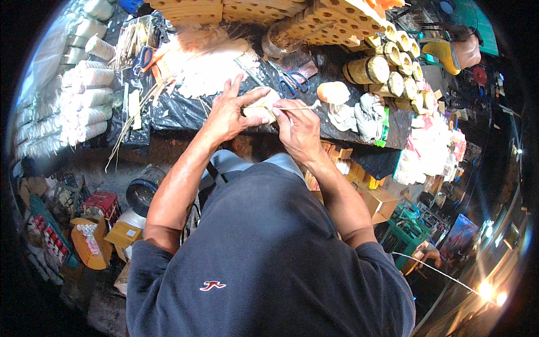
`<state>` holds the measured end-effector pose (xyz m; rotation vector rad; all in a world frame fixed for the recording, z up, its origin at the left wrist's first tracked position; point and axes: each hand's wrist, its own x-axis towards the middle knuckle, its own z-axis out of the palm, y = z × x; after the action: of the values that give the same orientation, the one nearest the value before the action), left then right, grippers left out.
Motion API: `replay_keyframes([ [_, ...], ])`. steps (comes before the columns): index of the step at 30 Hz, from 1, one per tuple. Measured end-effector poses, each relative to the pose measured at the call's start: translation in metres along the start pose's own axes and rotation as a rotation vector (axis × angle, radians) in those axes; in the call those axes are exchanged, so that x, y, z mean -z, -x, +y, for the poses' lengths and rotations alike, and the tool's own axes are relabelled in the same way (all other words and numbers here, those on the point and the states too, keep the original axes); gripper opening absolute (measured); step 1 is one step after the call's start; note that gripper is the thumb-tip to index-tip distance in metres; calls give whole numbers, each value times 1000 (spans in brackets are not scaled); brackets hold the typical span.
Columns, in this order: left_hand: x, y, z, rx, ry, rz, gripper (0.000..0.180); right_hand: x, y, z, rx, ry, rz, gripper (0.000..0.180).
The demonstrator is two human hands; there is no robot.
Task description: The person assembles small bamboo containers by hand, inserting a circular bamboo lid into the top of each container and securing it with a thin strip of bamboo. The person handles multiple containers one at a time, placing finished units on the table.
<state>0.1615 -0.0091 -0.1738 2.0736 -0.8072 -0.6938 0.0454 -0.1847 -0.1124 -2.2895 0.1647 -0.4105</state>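
Note:
Over the front edge of the black-covered table, my left hand (225, 115) grips a pale, roundish piece (263, 102) between thumb and index finger, its other fingers stretched up. My right hand (298, 128) is closed in a pinch on a thin pale stick (297, 108) with a whitish knob at its right end. The stick's left end lies against the face of the round piece; I cannot make out whether it goes in. Beyond my right hand lie blue-handled scissors (293, 84). A rounded cream and orange lump (333, 92) sits to their right.
Blocks full of holes (331, 25) stand at the back. Capped, banded cylinders (368, 70) are stacked right, behind a crumpled grey cloth (369, 117). White wrapped bundles (92, 98) pile up left, near more blue scissors (144, 60) and thin sticks (132, 42). Cardboard boxes (90, 241) stand below left.

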Motion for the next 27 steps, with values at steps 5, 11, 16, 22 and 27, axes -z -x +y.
replay_keyframes([
  [5, 5, 2, 9, 37, -31, -48, 83, 3, -2, -8, -28, 61, -40, 10],
  [11, 0, 10, 7, 26, -3, -18, 81, 2, -5, -16, -22, 127, -107, 10],
  [16, -13, 14, -10, -34, -11, 21, 83, -1, -6, -24, 19, 115, -95, 9],
  [22, -16, 18, -9, -42, -2, 8, 83, -2, 1, -13, 38, 133, -138, 8],
  [27, -21, 17, -12, -49, 32, 10, 82, -2, 8, -14, 27, 126, -138, 10],
])
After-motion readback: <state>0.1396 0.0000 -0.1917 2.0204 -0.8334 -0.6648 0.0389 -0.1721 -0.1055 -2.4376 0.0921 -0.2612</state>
